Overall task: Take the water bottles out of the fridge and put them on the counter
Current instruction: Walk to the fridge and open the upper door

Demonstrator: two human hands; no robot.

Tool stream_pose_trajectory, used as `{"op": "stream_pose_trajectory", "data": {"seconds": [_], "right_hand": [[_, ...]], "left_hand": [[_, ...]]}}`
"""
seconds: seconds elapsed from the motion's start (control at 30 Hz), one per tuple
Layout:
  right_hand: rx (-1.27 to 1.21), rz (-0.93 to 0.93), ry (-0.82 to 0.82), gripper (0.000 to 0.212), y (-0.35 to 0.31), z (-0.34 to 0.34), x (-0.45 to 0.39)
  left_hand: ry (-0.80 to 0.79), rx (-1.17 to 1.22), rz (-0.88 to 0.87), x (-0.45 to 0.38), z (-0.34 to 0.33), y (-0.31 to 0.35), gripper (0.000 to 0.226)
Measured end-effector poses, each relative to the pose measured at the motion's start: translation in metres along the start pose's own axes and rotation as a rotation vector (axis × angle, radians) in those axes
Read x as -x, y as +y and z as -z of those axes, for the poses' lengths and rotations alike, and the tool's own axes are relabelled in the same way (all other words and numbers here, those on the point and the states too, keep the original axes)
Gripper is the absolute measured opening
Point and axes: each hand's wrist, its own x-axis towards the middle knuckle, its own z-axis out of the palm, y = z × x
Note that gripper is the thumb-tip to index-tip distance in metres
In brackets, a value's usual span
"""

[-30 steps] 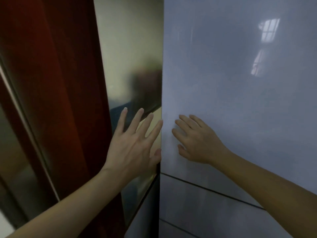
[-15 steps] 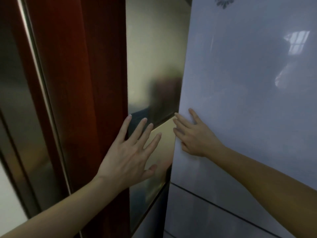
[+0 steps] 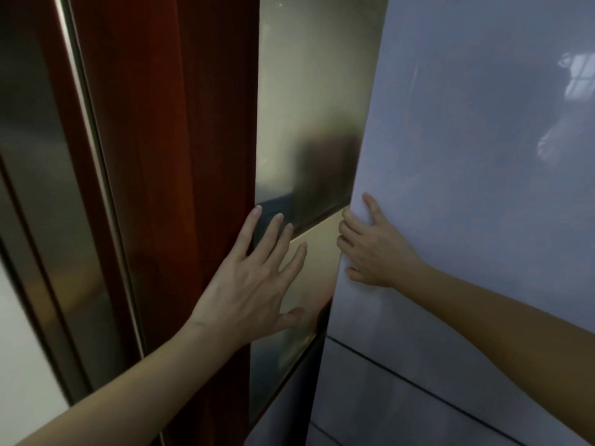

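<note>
Water bottles are not in view, presumably behind the shut fridge door [image 3: 467,156]. The right hand [image 3: 373,249] curls its fingers round the door's left edge; the left hand [image 3: 254,278] hangs spread, holding nothing. Opening is in hand: next, pull the door outward.

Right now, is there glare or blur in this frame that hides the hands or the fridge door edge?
Head view: dim overall; a window glare patch sits top right on the glossy fridge door, away from both hands. Left hand and right hand are fairly sharp; the brushed metal panel shows only smeared reflections.
</note>
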Motion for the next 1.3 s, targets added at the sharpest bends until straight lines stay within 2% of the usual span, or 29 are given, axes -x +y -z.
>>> {"op": "stream_pose_trajectory", "data": {"seconds": [0.33,0.53,0.7,0.87,1.07,1.3], "right_hand": [[-0.007,-0.037,-0.044,0.06,-0.002,0.018,0.0],[-0.056,-0.007,0.055,0.051,-0.011,0.031,0.01],[-0.06,-0.011,0.066,0.054,-0.017,0.05,0.019],[-0.11,0.025,0.24,0.049,-0.03,0.057,0.03],[-0.169,-0.006,0.45,0.04,-0.052,0.082,0.053],[-0.134,-0.097,0.346,0.046,-0.076,0.138,0.085]], "left_hand": [[-0.006,-0.078,0.042,0.0,-0.003,0.002,0.099],[-0.028,-0.109,0.051,-0.002,-0.001,0.003,0.098],[-0.05,-0.143,0.063,0.001,0.007,0.004,0.091],[-0.024,-0.016,0.122,0.025,0.023,0.004,0.071],[-0.031,-0.006,0.144,0.057,0.028,0.004,0.071],[0.053,0.081,0.043,0.08,0.036,-0.011,0.072]]}}
